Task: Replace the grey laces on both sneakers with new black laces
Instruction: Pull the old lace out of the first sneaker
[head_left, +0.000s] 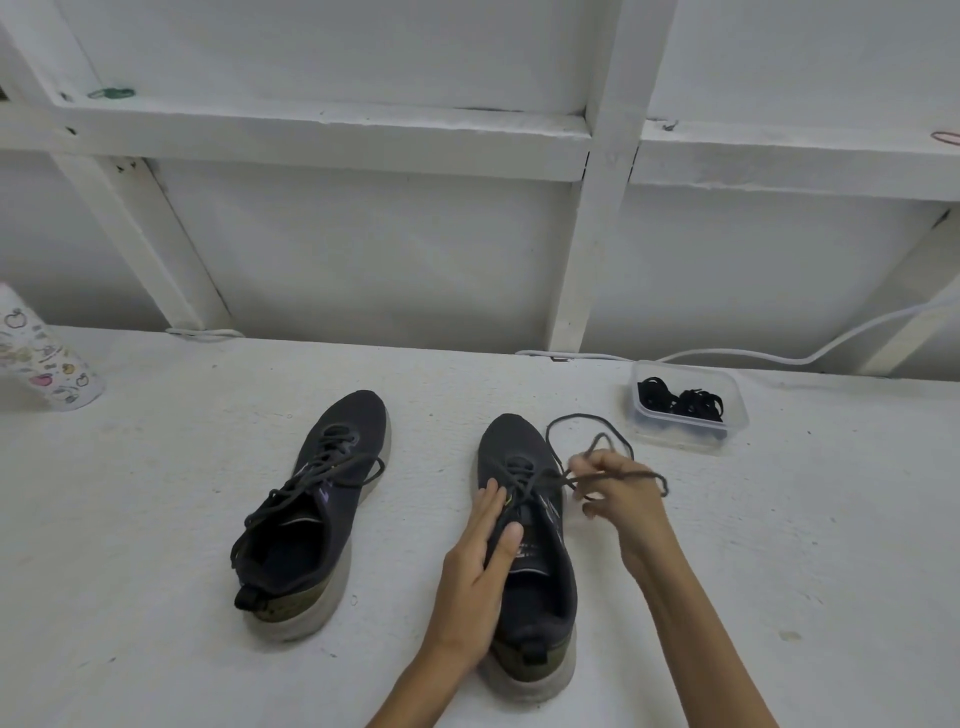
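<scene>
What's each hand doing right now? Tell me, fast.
Left hand: open, straight fingers pressing on the right-side sneaker.
Right hand: closed, pinching that sneaker's grey lace.

The patterned tumbler (47, 358) is cut off by the left edge. One flank of the right sneaker (540, 561) is hidden under the left hand (478, 566). The grey lace (623, 474) gripped by the right hand (623, 504) is blurred.

White textured table (156, 519) — white-painted timber-framed wall (363, 249) behind it.
</scene>
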